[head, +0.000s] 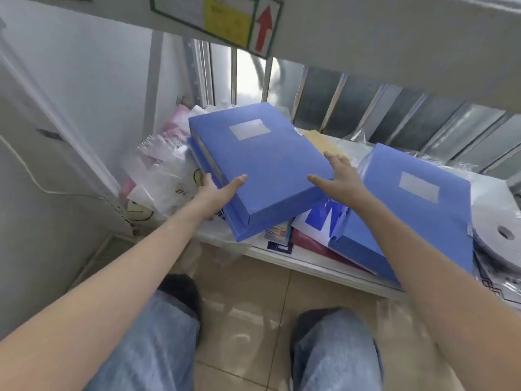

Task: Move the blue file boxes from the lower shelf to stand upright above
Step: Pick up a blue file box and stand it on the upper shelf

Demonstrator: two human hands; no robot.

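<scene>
A blue file box (262, 165) with a pale label lies flat and tilted on the lower shelf (318, 265), atop another blue box whose edge shows at its left. My left hand (218, 190) grips its left near edge, thumb on top, fingers underneath. My right hand (339, 176) rests against its right edge with fingers spread, thumb on the lid. A second blue file box (417, 210) lies flat to the right, over a stack of papers. The upper shelf's front edge (366, 38) runs across the top of the view.
Plastic bags (163, 170) crowd the shelf's left end by a white wall. Red and blue folders (313, 235) lie under the boxes. A grey disc-shaped item (499, 235) sits far right. A sign with a red arrow (263, 28) hangs on the upper shelf. Tiled floor below.
</scene>
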